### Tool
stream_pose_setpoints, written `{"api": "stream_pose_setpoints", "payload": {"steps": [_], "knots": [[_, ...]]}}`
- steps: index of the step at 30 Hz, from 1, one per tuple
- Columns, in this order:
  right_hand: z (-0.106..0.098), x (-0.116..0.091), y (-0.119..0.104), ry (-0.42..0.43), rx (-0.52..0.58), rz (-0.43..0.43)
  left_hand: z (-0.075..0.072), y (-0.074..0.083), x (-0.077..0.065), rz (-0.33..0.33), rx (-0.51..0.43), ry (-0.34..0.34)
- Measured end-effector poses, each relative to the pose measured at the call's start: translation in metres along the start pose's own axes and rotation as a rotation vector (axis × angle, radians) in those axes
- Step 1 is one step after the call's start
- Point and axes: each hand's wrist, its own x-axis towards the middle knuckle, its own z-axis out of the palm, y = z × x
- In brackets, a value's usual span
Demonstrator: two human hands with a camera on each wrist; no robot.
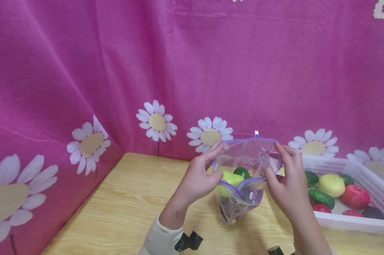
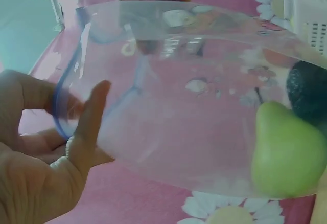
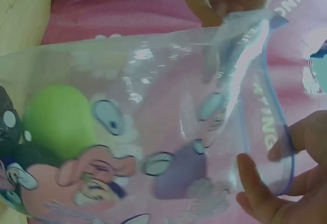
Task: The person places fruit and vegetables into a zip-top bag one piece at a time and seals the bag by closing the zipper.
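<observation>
A clear zip bag [image 1: 240,209] with a purple-blue zip edge and a printed cartoon stands upright on the table, its mouth spread wide. My left hand [image 1: 199,175] grips the left side of the rim, thumb and fingers on either side of the film. On the opposite side, the rim is held by my right hand [image 1: 287,182] between thumb and fingers. Inside the bag lie a light green pear [image 2: 287,155] and a dark green avocado-like fruit [image 2: 308,88]. The right wrist view shows the cartoon print partly covering the bag's contents.
To the right stands a white perforated basket [image 1: 354,221]. It holds a cucumber [image 1: 321,199], a yellow-green round fruit [image 1: 331,185], a red round fruit [image 1: 355,197] and several others. A pink daisy-print cloth [image 1: 211,71] hangs behind the wooden table [image 1: 122,212].
</observation>
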Motion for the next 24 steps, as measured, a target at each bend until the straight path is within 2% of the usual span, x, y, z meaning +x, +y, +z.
{"api": "stream_pose_setpoints", "payload": {"steps": [2, 3, 6, 10, 13, 16, 19, 22, 24], "knots": [[0.001, 0.002, 0.001, -0.014, 0.025, -0.004, 0.001, -0.003, 0.003, 0.006, -0.046, 0.016], [0.002, 0.004, 0.002, -0.026, 0.035, -0.004, 0.002, -0.005, 0.004, -0.002, -0.036, 0.041], [0.006, 0.007, 0.003, -0.066, 0.035, -0.003, 0.005, -0.009, 0.008, -0.030, 0.058, 0.153], [0.010, 0.008, 0.003, -0.104, 0.033, -0.014, 0.006, -0.009, 0.009, -0.035, 0.219, 0.298], [0.011, 0.008, 0.002, -0.115, 0.057, -0.048, 0.005, -0.005, 0.008, -0.007, 0.303, 0.340], [0.009, 0.010, 0.002, -0.102, 0.074, -0.090, 0.004, -0.003, 0.010, 0.007, 0.299, 0.307], [0.002, 0.013, 0.004, -0.058, 0.066, -0.117, 0.001, -0.005, 0.013, -0.012, 0.240, 0.236], [-0.011, 0.017, 0.012, 0.003, 0.014, -0.120, -0.004, -0.007, 0.015, -0.036, 0.179, 0.176], [-0.025, 0.020, 0.023, 0.002, -0.071, -0.092, -0.007, -0.009, 0.015, -0.030, 0.147, 0.158]]}}
